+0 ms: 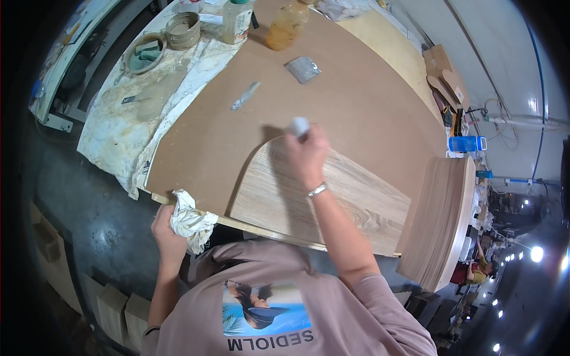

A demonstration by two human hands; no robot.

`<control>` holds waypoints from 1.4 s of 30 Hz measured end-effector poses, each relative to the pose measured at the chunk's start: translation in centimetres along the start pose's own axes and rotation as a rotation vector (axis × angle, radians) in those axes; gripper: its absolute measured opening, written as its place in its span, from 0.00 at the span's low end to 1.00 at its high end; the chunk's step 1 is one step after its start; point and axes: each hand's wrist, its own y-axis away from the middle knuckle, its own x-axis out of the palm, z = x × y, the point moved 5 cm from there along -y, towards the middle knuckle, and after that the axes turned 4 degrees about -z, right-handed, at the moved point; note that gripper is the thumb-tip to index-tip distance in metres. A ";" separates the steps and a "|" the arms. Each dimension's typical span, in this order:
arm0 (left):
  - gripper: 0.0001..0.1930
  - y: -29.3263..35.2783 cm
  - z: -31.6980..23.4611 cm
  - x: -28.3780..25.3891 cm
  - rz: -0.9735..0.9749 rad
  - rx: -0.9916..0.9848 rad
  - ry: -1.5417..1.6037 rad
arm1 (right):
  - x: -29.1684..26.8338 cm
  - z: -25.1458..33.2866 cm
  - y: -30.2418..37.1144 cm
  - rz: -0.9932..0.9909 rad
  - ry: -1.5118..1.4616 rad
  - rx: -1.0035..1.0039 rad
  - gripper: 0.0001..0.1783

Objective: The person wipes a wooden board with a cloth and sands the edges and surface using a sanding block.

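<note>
Wood panel [332, 199] lies under your right hand [307, 155], which is clamped on a small white block [298, 125] at its far curved edge (rubbing, seemingly midway); your left hand [168, 232] grips a crumpled rag [191, 221].

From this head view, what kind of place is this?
Probably a woodworking or furniture shop. A wood-grain panel lies on a brown board worktable, a stack of matching curved panels stands at the right, and a stained cloth holds tape rolls and bottles.
</note>
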 end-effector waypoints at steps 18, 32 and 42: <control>0.11 -1.4 0.1 0.0 0.080 0.010 0.017 | 1.0 0.6 -2.5 0.462 -0.270 -0.094 0.14; 0.12 -1.3 1.2 0.6 0.080 -0.006 0.029 | -2.5 -4.7 -4.9 0.351 0.088 0.192 0.19; 0.10 -1.5 1.3 0.9 0.113 0.032 -0.020 | -2.9 -4.9 -1.1 0.020 0.088 0.273 0.15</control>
